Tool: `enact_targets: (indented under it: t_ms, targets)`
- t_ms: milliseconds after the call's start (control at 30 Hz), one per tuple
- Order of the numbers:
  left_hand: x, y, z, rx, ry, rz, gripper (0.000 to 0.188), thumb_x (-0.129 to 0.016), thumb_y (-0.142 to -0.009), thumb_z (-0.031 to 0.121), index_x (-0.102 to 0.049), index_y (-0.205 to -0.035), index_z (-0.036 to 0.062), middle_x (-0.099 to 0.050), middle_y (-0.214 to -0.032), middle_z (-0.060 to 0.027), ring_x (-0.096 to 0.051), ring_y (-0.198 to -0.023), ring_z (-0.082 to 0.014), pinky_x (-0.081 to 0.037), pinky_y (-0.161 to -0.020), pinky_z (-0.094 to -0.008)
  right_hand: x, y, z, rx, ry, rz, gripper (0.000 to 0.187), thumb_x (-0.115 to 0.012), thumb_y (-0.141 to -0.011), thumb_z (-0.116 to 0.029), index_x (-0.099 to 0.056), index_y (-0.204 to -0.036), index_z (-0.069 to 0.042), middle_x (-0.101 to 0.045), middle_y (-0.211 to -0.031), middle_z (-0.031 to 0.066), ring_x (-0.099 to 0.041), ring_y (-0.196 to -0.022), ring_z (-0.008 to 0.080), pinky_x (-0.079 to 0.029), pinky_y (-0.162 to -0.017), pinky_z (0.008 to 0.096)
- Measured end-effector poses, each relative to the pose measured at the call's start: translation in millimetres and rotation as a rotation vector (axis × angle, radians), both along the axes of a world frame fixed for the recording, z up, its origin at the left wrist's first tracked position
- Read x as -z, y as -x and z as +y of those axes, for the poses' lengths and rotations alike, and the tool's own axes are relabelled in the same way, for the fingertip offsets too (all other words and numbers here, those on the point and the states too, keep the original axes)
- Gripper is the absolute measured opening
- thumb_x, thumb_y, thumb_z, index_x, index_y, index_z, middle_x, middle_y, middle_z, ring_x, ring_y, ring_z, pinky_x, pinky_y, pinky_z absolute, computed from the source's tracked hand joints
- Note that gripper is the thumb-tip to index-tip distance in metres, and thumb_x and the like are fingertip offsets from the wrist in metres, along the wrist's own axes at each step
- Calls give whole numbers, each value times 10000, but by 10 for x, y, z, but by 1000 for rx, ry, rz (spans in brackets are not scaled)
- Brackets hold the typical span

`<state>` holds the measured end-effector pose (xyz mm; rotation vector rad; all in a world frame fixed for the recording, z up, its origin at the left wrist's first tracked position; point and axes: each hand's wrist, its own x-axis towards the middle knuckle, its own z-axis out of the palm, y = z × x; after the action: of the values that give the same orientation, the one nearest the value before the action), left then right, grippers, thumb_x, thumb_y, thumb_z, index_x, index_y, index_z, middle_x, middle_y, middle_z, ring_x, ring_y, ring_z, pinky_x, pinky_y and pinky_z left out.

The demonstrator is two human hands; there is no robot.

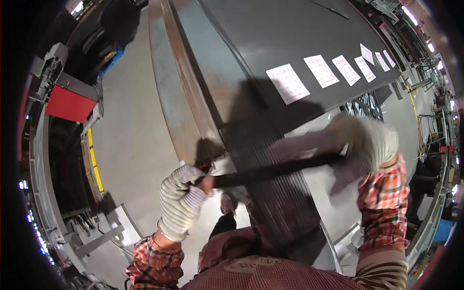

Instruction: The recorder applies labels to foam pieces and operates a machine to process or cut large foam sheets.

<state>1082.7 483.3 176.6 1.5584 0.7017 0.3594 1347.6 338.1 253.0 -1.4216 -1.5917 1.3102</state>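
Note:
My left hand [182,197], in a striped knit glove, grips one end of a long thin dark strip [270,170] that runs across in front of me. My right hand [360,145], gloved in white and blurred by motion, is closed on the strip's other end. The strip hangs just above a stack of thin dark sheets [273,183] at the near end of a long dark metal table [290,34]. My red plaid sleeves rise from the bottom edge.
Several white paper sheets [287,83] lie in a row on the table. A rusty steel beam [179,96] runs along its left side. A red machine box [69,104] and grey frames stand at the left. Racks line the right aisle.

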Motion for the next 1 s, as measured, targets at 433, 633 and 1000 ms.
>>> enact_targets:
  t_ms: [433, 633, 1000]
  targets:
    - [2438, -88, -738, 51, 1070, -329, 683, -564, -814, 565, -477, -1256, 51, -550, -1143, -2, -531, -985, -117, -434, -840, -272, 2939, 307, -663, 545, 173, 512, 639, -244, -942, -540, -542, -1127, -5, -616, -983, 102, -568, -915, 163, -451, -816, 307]
    - [2474, 158, -437, 104, 567, -57, 467, -506, -895, 444, -534, -1156, 57, -571, -1077, -38, -551, -937, -166, -464, -805, -306, 1228, 1474, 68, 602, 398, -1093, 1084, -729, -621, -498, -162, -1394, 8, -226, -1376, 324, -311, -1251, 441, -265, -1028, 521]
    - [1061, -682, -591, -32, -104, -174, 171, -696, -746, 134, -588, -836, 37, -589, -688, -22, -567, -610, -161, -467, -576, -284, 1220, 1177, -249, 803, 289, -474, 948, -715, -686, -345, -190, -1403, -15, -357, -1316, 279, -374, -1219, 378, -289, -1020, 429]
